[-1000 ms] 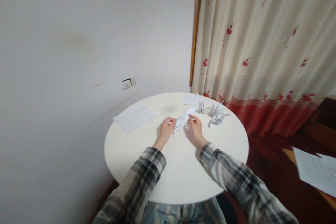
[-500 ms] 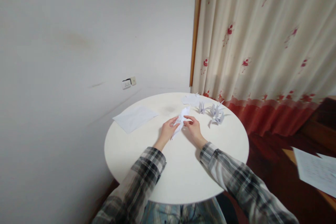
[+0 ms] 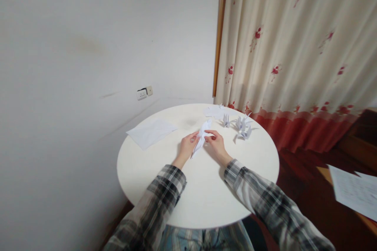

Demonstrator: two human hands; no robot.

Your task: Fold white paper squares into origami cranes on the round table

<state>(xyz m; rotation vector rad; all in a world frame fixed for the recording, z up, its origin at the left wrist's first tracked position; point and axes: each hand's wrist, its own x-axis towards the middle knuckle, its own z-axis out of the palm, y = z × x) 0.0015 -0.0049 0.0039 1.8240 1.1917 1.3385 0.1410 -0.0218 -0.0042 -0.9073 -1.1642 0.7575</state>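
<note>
A folded piece of white paper [image 3: 201, 138], long and narrow with pointed ends, is held between my two hands over the middle of the round table. My left hand [image 3: 187, 146] pinches its left side between thumb and fingers. From the right, my right hand [image 3: 216, 144] grips the opposite side with thumb and index finger. Several white folded paper cranes [image 3: 242, 124] stand to the right of my right hand. The exact folds under my fingertips are too small to make out.
The round white table [image 3: 206, 196] bears flat white sheets [image 3: 151, 131] at its left and more paper [image 3: 214, 111] at the back. A wall with a socket [image 3: 141, 94] borders the left; a floral curtain [image 3: 277, 47] hangs behind. Written sheets [image 3: 353, 190] lie on a surface at right.
The folded paper has turned and shifted slightly toward me and left, and it looks narrower. My right fingers have moved a little left with it; my left hand has barely moved.
</note>
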